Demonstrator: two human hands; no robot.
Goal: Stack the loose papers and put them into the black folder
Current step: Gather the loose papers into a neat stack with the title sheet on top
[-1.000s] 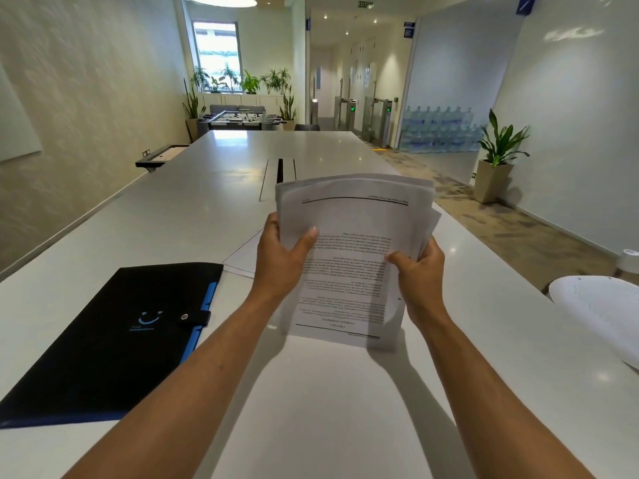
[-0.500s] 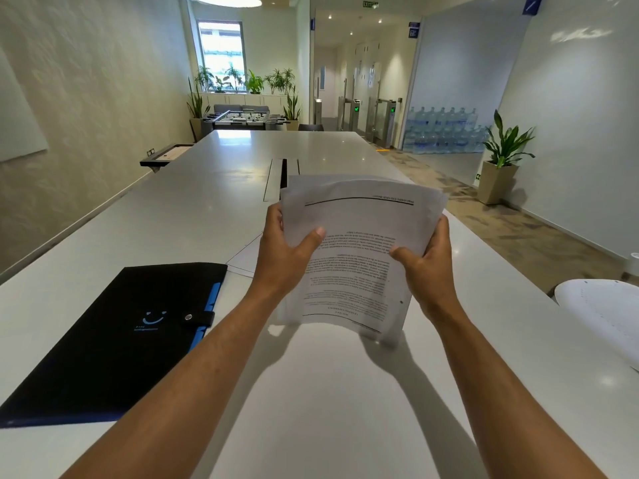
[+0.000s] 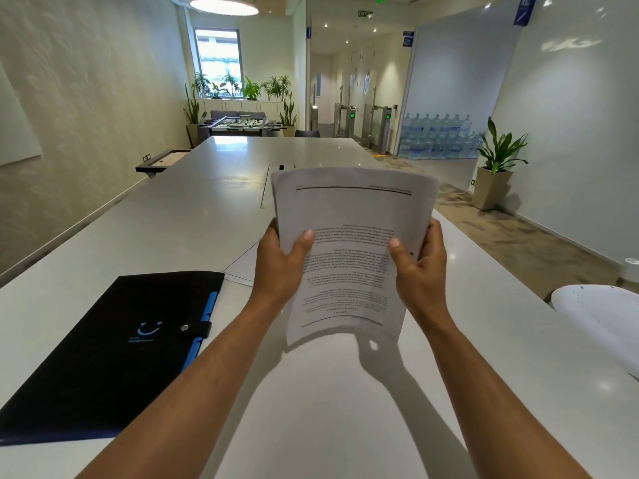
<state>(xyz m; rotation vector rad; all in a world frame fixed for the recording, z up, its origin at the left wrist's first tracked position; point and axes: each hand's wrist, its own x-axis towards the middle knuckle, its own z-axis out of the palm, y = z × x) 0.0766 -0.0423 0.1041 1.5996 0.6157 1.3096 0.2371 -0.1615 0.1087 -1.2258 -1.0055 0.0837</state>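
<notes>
I hold a stack of printed papers (image 3: 349, 236) upright above the white table (image 3: 173, 229), its text upside down to me. My left hand (image 3: 280, 267) grips the stack's left edge with the thumb across the front page. On the right edge my right hand (image 3: 420, 267) grips the same way. The black folder (image 3: 114, 350) lies shut on the table to my left, with a blue edge and a snap strap. One more white sheet (image 3: 243, 267) lies flat on the table just behind my left hand, partly hidden.
A white perforated object (image 3: 601, 319) sits at the table's right edge. A cable slot (image 3: 273, 181) runs along the table's middle beyond the papers. A wall borders the table on the left; a potted plant (image 3: 494, 167) stands on the floor to the right.
The fanned, uneven sheets have been drawn together into a squarer stack and raised higher. My right hand has shifted up along the right edge.
</notes>
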